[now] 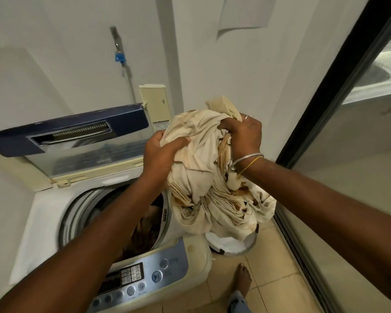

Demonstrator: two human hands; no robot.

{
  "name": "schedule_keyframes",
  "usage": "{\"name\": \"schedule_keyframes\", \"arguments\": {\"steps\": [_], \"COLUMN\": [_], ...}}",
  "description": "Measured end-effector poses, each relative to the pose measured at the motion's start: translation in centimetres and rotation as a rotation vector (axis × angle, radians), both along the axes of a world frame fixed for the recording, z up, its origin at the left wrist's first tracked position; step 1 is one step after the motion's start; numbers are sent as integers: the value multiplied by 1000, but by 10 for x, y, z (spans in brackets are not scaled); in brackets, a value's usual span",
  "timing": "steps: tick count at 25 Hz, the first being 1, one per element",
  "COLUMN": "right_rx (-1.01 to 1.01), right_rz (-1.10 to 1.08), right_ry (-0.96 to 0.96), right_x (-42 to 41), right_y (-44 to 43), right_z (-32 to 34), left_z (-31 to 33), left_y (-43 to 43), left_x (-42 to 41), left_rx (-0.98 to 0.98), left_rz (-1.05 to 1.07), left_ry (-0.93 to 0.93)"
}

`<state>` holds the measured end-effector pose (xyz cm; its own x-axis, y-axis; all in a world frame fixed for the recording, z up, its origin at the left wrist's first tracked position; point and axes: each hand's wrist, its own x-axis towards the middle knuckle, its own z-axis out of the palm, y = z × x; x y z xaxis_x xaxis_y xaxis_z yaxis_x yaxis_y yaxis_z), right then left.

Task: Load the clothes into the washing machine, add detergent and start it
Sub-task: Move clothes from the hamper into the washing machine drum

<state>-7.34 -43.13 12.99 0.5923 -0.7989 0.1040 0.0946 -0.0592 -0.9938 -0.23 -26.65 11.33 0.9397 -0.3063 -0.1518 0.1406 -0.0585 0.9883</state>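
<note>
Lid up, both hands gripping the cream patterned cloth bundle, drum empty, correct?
Not empty: the head view shows brown clothes inside the drum. The blue lid is up, and the left hand and right hand grip the cream patterned cloth bundle.

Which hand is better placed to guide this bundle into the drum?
Left, probably. The left hand grips the bundle on the side nearer the drum, its forearm over the opening. The right hand grips the far side, above the basket.
</note>
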Motion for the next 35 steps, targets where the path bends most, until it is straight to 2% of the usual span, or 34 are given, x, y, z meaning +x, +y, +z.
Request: {"name": "schedule_keyframes", "arguments": {"steps": [4, 6, 10, 13, 15, 16, 18, 19, 20, 23, 26, 29, 31, 33, 35], "right_rx": [4, -34, 50, 52, -95, -249, -647, -817, -910, -955, -1124, -1224, -1134, -911, -655], "right_rz": [158, 197, 290, 418, 533, 652, 1022, 1160, 1235, 1188, 1004, 818, 717, 651, 613], "right_ry": [-105, -114, -100, 39, 250, 407, 781, 903, 943, 810, 677, 601, 600, 626, 649], "right_x": [43, 66, 99, 98, 97, 97, 95, 92, 90, 82, 76, 64, 53, 40, 28], "right_y": [72, 111, 185, 232, 253, 261, 276, 284, 290, 295, 270, 220, 180, 141, 112], "right_z": [31, 34, -1, -50, -95, -119, -155, -164, -168, -156, -134, -119, -122, -130, -140], "left_z": [21, 20, -7, -49, -84, -100, -124, -133, -138, -146, -154, -137, -124, -113, -108], "left_y": [70, 105, 169, 210, 235, 248, 272, 281, 288, 289, 268, 226, 198, 168, 136], "left_x": [11, 17, 25, 30, 32, 32, 31, 28, 25, 16, 17, 16, 18, 24, 31], "left_rx": [-122, -117, -39, 162, 300, 360, 515, 579, 638, 693, 603, 595, 618, 669, 857], "left_rz": [205, 289, 411, 400, 328, 306, 255, 235, 209, 80, 14, -117, -246, -412, -599], "left_ry": [-17, -27, -13, 67, 186, 240, 255, 237, 211, 154, 122, -29, -154, -309, -456]}}
